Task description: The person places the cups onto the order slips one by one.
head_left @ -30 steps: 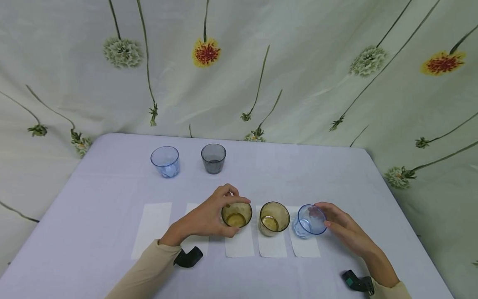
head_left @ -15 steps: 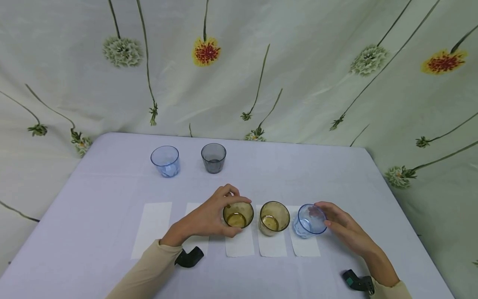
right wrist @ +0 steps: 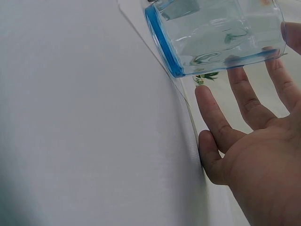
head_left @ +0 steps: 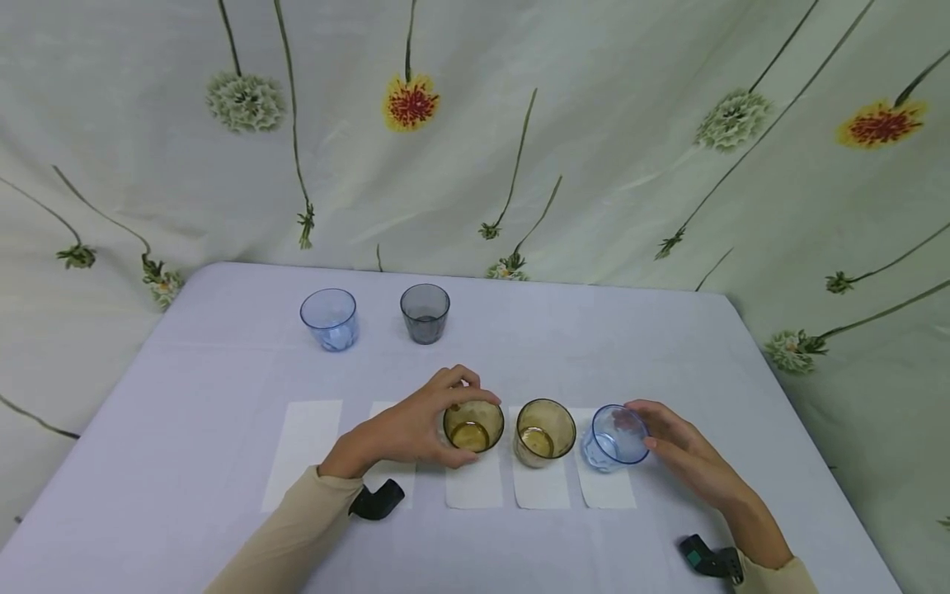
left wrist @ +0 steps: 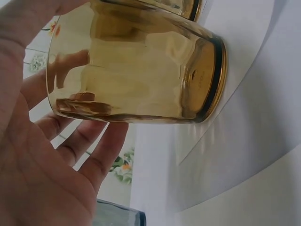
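Note:
In the head view, my left hand point(head_left: 425, 419) holds an amber glass point(head_left: 472, 426) between thumb and fingers near its rim. Its base point(left wrist: 217, 80) stands at a white paper strip point(head_left: 473, 485) in the left wrist view. A second amber glass point(head_left: 545, 434) stands upright just to the right, untouched. Farther right, my right hand point(head_left: 686, 454) has thumb and fingertips on either side of a clear blue glass point(head_left: 614, 439), which sits on another strip. From the right wrist, the blue glass point(right wrist: 216, 35) shows a thick blue base, and the lower fingers point(right wrist: 214, 110) stay off it.
Another blue glass point(head_left: 329, 320) and a grey glass point(head_left: 425, 315) stand toward the back left of the white-covered table point(head_left: 594, 338). Paper strips point(head_left: 303, 445) lie in a row, including at the left. A flower-print cloth point(head_left: 594, 49) hangs behind the table.
The left hand and its amber glass have shifted very slightly to the right since the oldest frame. My right hand and the other glasses have stayed put.

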A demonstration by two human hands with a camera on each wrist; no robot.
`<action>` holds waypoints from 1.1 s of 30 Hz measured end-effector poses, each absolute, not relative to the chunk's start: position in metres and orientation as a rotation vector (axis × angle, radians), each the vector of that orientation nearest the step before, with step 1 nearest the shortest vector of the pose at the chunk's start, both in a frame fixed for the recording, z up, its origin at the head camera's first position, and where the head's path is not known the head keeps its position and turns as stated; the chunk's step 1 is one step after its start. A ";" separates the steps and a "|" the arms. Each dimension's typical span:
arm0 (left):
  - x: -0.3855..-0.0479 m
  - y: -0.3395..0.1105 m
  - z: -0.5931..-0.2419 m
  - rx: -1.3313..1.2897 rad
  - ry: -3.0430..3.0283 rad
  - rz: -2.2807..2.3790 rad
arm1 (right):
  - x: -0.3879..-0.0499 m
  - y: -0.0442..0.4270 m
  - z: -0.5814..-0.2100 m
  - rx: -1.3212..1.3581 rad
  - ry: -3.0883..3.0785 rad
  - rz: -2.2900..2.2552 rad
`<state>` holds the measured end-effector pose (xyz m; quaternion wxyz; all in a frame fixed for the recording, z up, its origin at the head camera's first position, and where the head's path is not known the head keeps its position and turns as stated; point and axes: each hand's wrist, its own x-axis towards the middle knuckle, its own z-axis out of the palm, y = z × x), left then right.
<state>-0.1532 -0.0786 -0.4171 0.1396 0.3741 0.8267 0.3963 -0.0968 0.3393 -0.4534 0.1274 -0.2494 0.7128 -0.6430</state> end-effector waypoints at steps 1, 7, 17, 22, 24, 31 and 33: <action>-0.154 -0.079 -0.417 1.083 2.385 1.145 | -0.097 0.339 -0.454 -0.725 2.075 -1.871; -0.155 -0.079 -0.418 1.088 2.369 1.158 | -0.097 0.338 -0.454 -0.748 2.062 -1.878; -0.152 -0.078 -0.418 1.080 2.357 1.174 | -0.096 0.340 -0.455 -0.686 2.050 -1.873; -0.152 -0.079 -0.418 1.076 2.350 1.182 | -0.097 0.340 -0.455 -0.667 2.076 -1.853; -0.152 -0.080 -0.419 1.076 2.351 1.186 | -0.097 0.340 -0.454 -0.675 2.082 -1.849; -0.150 -0.084 -0.419 1.058 2.342 1.232 | -0.096 0.338 -0.452 -0.688 2.079 -1.855; -0.150 -0.086 -0.420 1.048 2.352 1.247 | -0.096 0.338 -0.452 -0.708 2.075 -1.863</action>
